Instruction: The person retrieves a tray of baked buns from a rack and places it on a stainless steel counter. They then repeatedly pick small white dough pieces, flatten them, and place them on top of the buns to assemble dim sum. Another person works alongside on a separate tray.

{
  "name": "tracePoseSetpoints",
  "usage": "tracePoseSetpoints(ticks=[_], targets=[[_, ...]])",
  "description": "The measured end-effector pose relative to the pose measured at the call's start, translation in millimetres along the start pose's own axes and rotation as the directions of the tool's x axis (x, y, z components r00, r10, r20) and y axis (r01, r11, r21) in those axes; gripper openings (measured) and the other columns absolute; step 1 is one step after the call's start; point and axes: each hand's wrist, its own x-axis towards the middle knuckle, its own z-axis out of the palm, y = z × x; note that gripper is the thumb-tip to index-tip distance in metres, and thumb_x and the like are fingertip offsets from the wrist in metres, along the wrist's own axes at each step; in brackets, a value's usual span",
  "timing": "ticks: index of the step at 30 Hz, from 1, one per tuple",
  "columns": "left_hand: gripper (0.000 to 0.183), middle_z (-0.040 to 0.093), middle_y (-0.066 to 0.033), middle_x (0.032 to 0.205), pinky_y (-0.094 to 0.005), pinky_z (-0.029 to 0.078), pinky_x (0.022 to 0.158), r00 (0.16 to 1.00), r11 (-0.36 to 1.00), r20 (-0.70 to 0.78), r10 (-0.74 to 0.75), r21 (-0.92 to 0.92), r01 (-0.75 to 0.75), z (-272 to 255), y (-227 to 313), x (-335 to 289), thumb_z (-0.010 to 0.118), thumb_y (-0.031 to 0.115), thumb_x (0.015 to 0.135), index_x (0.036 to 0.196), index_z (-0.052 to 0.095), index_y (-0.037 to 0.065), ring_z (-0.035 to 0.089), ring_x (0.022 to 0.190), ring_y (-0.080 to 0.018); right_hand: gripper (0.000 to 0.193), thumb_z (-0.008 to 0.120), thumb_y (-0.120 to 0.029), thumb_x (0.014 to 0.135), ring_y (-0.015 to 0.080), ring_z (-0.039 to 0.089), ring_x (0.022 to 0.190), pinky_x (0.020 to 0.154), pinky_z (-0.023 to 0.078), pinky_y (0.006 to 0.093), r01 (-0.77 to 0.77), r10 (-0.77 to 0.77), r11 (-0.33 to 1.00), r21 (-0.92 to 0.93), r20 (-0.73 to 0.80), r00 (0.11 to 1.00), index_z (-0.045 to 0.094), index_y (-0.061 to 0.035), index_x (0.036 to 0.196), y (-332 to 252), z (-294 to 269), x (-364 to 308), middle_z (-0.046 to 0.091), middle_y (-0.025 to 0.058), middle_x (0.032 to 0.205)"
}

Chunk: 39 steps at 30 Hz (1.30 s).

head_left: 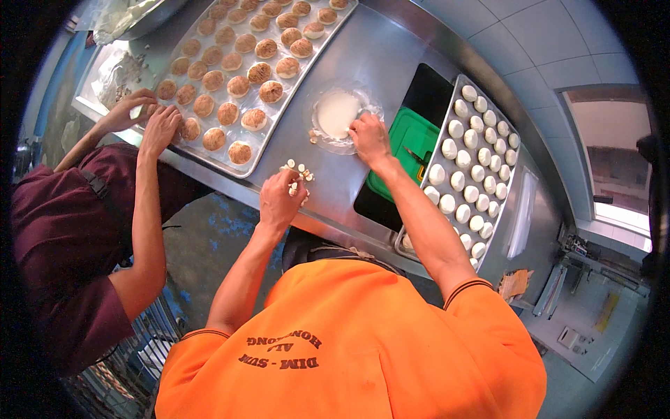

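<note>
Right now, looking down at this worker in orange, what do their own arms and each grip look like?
No machinery here: the left grip and right grip are bare human hands, no gloves visible. The forearms are uncovered, with no watch showing. Short orange sleeves end in dark striped trim. Rings would be too small to tell.

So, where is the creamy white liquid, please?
The creamy white liquid is upper centre in head view, beside the person's right hand, right of the metal browned-bun tray.
</note>
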Motion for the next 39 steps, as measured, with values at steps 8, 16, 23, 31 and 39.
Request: tracePoseSetpoints(ticks=[8, 16, 23, 31, 39], targets=[[0.012, 0.075, -0.0064, 0.096, -0.0252, 0.057, 0.079, 0.916, 0.631, 0.312, -0.254, -0.664, 0.401, -7.9, 36.2, 11.5, 0.073, 0.004, 0.092, 0.102, 0.073, -0.002, 0.072, 0.092, -0.0122, 0.02, 0.077, -0.019, 0.089, 0.0103, 0.058, 0.075, 0.07, 0.048, 0.0273, -0.49, 0.36, 0.481, 0.727, 0.346, 0.866, 0.075, -0.0012, 0.099, -7.1, -49.8, -21.9, 0.069, 0.0013, 0.087], [0.016, 0.072, -0.0117, 0.103, -0.0294, 0.058, 0.085, 0.918, 0.355, 0.397, -0.001, -0.858, 0.371, -0.5, 120.7, 12.2, 0.074, -0.003, 0.089, 0.104, 0.069, -0.003, 0.072, 0.099, -0.0209, 0.015, 0.071, -0.011, 0.095, 0.0045, 0.056, 0.075, 0.068, 0.043, 0.0201, -0.336, 0.349, 0.019, 0.942, 0.308, 0.885, 0.073, -0.001, 0.106, -40.9, -152.4, -121.1, 0.07, -0.0013, 0.088], [0.017, 0.073, -0.0124, 0.103, -0.0311, 0.058, 0.088, 0.897, 0.337, 0.432, 0.094, -0.862, 0.38, 19.0, 160.1, -6.6, 0.071, -0.008, 0.088, 0.105, 0.069, -0.005, 0.072, 0.096, -0.019, 0.013, 0.075, -0.013, 0.092, 0.0124, 0.063, 0.077, 0.067, 0.051, 0.0263, -0.055, 0.343, 0.606, 0.794, -0.199, 0.918, 0.074, -0.0017, 0.098, -57.4, -202.9, -171.1, 0.064, 0.0044, 0.088], [0.018, 0.074, -0.0121, 0.102, -0.0269, 0.057, 0.083, 0.881, 0.367, 0.465, 0.093, -0.838, 0.404, 45.3, 192.3, -26.6, 0.072, -0.007, 0.088, 0.105, 0.07, -0.004, 0.071, 0.092, -0.0148, 0.01, 0.075, -0.008, 0.089, 0.024, 0.064, 0.078, 0.065, 0.05, 0.0348, -0.063, 0.361, 0.737, 0.673, -0.312, 0.879, 0.072, -0.0026, 0.096, -46.3, -207.3, -200.8, 0.063, 0.0089, 0.087], [0.013, 0.073, -0.0059, 0.096, -0.0247, 0.054, 0.079, 0.864, 0.644, 0.504, 0.007, -0.663, 0.381, 78.6, 212.1, -34.3, 0.072, -0.002, 0.088, 0.101, 0.069, -0.001, 0.068, 0.086, -0.0113, 0.012, 0.076, -0.006, 0.088, 0.0161, 0.062, 0.078, 0.068, 0.05, 0.0297, -0.179, 0.453, 0.742, 0.646, -0.286, 0.845, 0.073, -0.0004, 0.099, 9.9, -206.1, -256.1, 0.066, 0.0061, 0.09]])
